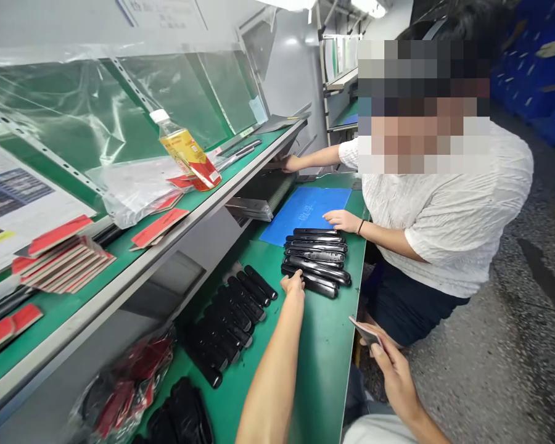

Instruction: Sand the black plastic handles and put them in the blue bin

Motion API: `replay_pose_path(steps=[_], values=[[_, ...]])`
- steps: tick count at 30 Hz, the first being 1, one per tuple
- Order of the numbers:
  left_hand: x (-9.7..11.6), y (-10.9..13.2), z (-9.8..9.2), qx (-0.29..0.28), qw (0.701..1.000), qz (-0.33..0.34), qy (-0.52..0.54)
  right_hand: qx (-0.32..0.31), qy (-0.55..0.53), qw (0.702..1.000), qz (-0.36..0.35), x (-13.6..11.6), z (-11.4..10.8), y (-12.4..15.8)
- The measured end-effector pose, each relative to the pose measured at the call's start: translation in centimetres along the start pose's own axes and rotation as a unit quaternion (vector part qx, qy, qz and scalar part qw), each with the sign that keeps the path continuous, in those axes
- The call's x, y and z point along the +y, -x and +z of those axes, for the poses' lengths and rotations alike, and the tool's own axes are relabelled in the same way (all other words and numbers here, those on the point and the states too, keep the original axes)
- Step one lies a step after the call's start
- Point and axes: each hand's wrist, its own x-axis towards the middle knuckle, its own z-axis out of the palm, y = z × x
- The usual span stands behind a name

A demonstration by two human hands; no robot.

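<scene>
Black moulded bars (226, 320) lie in rows on the green workbench (326, 376). The left hand (292, 285), arm reaching forward, curls its fingers at one bar's end, grip unclear; the right hand (393, 376) clasps a flat handheld object (366, 332) beside the bench edge.
</scene>
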Motion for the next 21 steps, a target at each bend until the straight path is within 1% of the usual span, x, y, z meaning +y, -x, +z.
replay_pose_path(steps=[3, 5, 7, 9, 12, 13, 14, 15, 17, 19, 20, 21], values=[[0.4, 0.3, -0.2, -0.026, 0.996, -0.055, 0.058, 0.009, -0.036, 0.999, 0.021, -0.6, -0.2, -0.2], [0.8, 1.1, -1.3, -0.055, 0.99, -0.077, 0.102, 0.009, -0.052, 0.998, 0.032, -0.8, -0.3, -0.3], [1.2, 2.6, -3.4, -0.085, 0.982, -0.088, 0.146, 0.017, -0.072, 0.996, 0.044, -0.7, -0.4, -0.4], [1.5, 4.6, -6.1, -0.115, 0.971, -0.093, 0.187, 0.027, -0.104, 0.992, 0.072, -0.4, -0.6, -0.4], [1.6, 8.6, -10.1, -0.15, 0.957, -0.101, 0.227, 0.027, -0.159, 0.976, 0.143, -0.3, -0.6, -0.3], [1.5, 10.0, -11.2, -0.16, 0.954, -0.104, 0.233, 0.018, -0.164, 0.974, 0.157, -0.7, -0.4, -0.2], [1.3, 11.4, -12.1, -0.168, 0.952, -0.107, 0.234, 0.006, -0.154, 0.976, 0.155, -1.3, -0.1, 0.0], [1.2, 12.8, -12.8, -0.172, 0.951, -0.109, 0.234, -0.012, -0.129, 0.983, 0.132, -2.1, 0.4, 0.3], [1.0, 15.4, -13.8, -0.173, 0.952, -0.105, 0.23, -0.073, -0.053, 0.996, 0.021, -4.1, 1.5, 1.4], [1.0, 17.6, -14.3, -0.165, 0.962, -0.1, 0.193, -0.134, 0.001, 0.987, -0.093, -6.0, 2.5, 2.6], [1.1, 18.5, -14.5, -0.162, 0.969, -0.105, 0.151, -0.156, 0.01, 0.979, -0.128, -6.7, 3.0, 3.1], [1.3, 19.2, -14.6, -0.162, 0.975, -0.114, 0.101, -0.169, 0.01, 0.975, -0.144, -7.3, 3.4, 3.5]])
